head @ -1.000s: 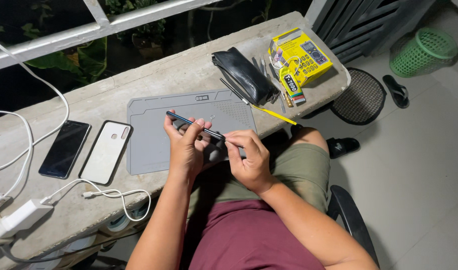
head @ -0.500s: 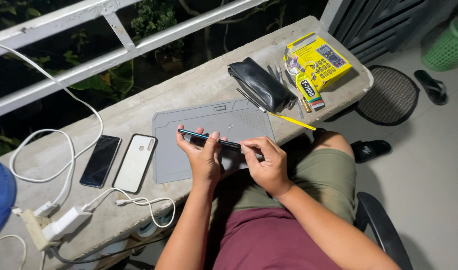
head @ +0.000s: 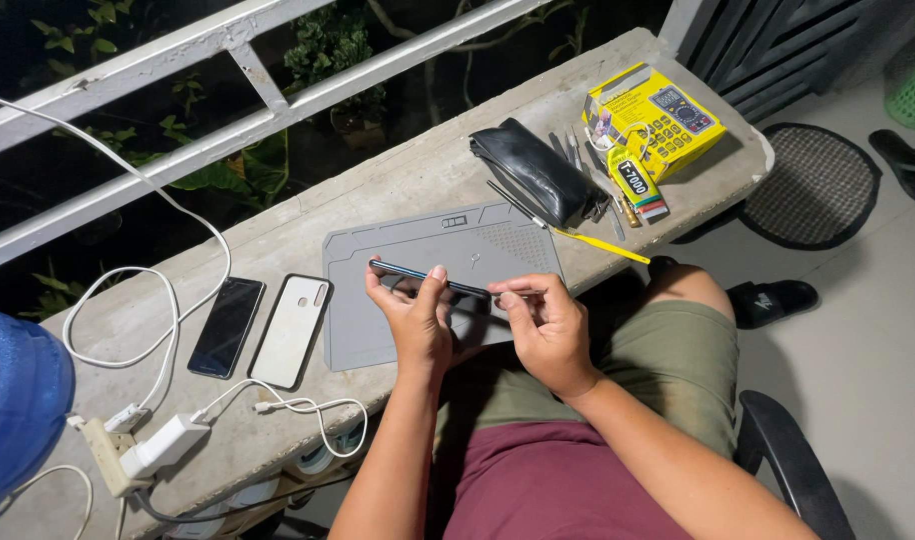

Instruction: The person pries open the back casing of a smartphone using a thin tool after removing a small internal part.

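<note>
Work surface: concrete ledge (head: 278, 240) under a white railing (head: 178, 60), dark foliage behind. Centre of ledge: grey work mat (head: 398, 340).

Left hand (head: 418, 325): raised just above the mat's near edge, gripping a dark phone (head: 428, 277) held edge-on; thumb laid over the top edge, remaining fingers curled beneath. Right hand (head: 548, 330): at the phone's right end, thumb and forefinger pressed together in a pinch at that end; whether a small tool sits between them cannot be told.

Left of mat: white phone case (head: 290, 330) lying flat, black phone (head: 226, 326) just beside it, white cables (head: 178, 300) and charger (head: 163, 445) nearby. Far left: blue container (head: 18, 410).

Right of mat: black pouch (head: 533, 172), yellow-handled tool (head: 598, 245) touching the mat's corner, yellow box (head: 658, 120), adhesive tube (head: 636, 185).

Floor, right side: round mat (head: 818, 185), sandals (head: 903, 165), green basket (head: 913, 90).
</note>
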